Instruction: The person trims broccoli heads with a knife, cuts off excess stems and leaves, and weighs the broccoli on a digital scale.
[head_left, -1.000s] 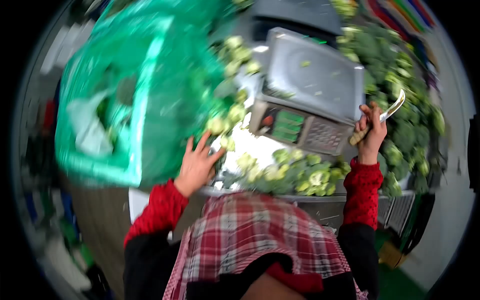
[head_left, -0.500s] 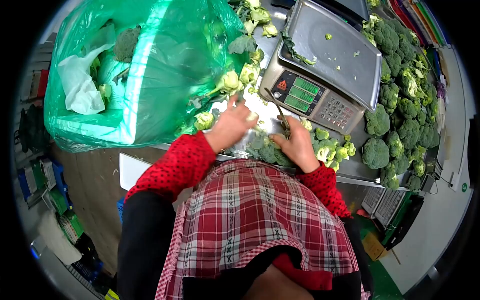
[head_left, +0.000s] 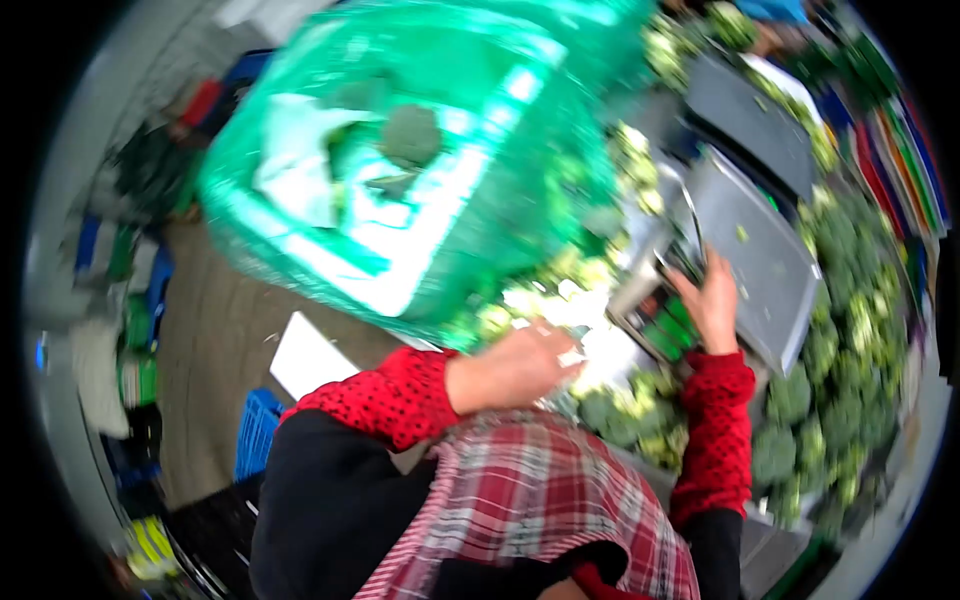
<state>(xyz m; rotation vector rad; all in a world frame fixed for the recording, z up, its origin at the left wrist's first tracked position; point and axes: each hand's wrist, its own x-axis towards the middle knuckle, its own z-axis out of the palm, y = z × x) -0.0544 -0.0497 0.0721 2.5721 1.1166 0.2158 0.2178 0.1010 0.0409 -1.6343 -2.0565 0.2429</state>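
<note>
My left hand point(head_left: 525, 362) is closed at the near edge of the metal worktop, with a pale cut piece of broccoli point(head_left: 571, 357) at its fingertips; blur hides its full shape. A thin curved knife point(head_left: 692, 212) points up and away from my right hand point(head_left: 708, 300), which grips its handle over the front of the scale point(head_left: 752, 262). Cut broccoli florets point(head_left: 625, 415) lie between my two hands, close to the apron. Pale broccoli stems and leaves point(head_left: 570, 275) are strewn beyond my left hand, along the side of the green bag.
A green plastic bag point(head_left: 270, 270) lines a crate at the left, with a broccoli head point(head_left: 411, 136) and a white crumpled sheet inside. Many broccoli heads point(head_left: 840, 340) are piled right of the scale. Behind it stands a second dark scale point(head_left: 750, 120). A blue basket point(head_left: 258, 432) sits low at left.
My right hand has lifted the knife up and forward over the scale's display. My left hand has drawn nearer the apron. The whole view has turned and shifted.
</note>
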